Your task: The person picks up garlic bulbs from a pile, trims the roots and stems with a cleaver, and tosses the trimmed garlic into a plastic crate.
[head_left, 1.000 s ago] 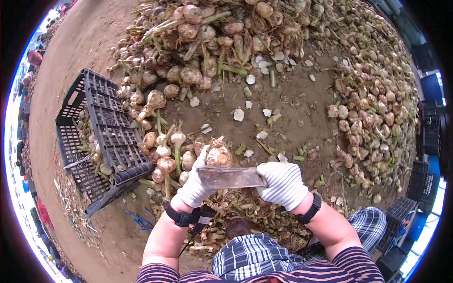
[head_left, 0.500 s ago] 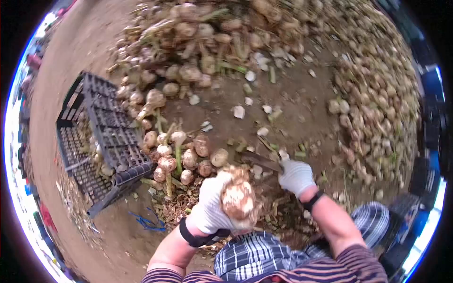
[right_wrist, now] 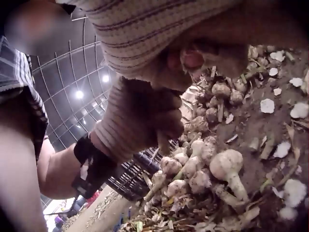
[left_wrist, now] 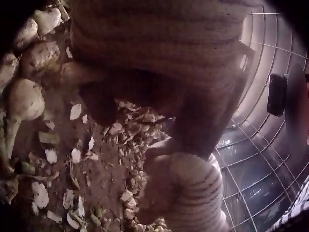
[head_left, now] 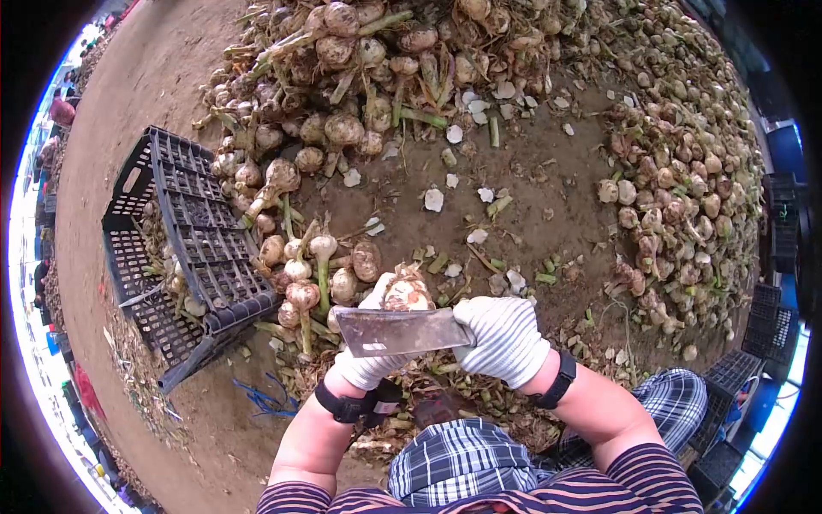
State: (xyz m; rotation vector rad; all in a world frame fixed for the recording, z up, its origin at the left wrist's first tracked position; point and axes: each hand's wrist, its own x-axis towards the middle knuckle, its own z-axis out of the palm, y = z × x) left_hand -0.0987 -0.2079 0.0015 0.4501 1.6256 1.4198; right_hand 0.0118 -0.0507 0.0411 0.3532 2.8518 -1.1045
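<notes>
My left hand [head_left: 370, 368], in a striped white knit glove, holds a garlic bulb [head_left: 408, 293] with its cut, root-tufted side facing up. My right hand [head_left: 505, 341], gloved likewise, grips the handle end of a broad knife [head_left: 396, 332]. The flat blade lies level across the front of the left hand and overlaps the lower edge of the bulb in the head view. Most of the left fingers are hidden behind the blade. In the right wrist view both gloves are close together and dark, the left hand [right_wrist: 140, 118] beyond the right.
Loose garlic bulbs [head_left: 301, 295] with stems lie left of the hands. A tipped black plastic crate [head_left: 205, 227] stands beyond them. Garlic heaps [head_left: 342, 128] rise ahead and at the right [head_left: 676, 206]. White peel scraps [head_left: 434, 200] and cut stems litter the soil.
Half a second ago the left hand held a bulb lower and nearer the body, with the knife away to the right. Now both hands have come together, blade across the left hand.
</notes>
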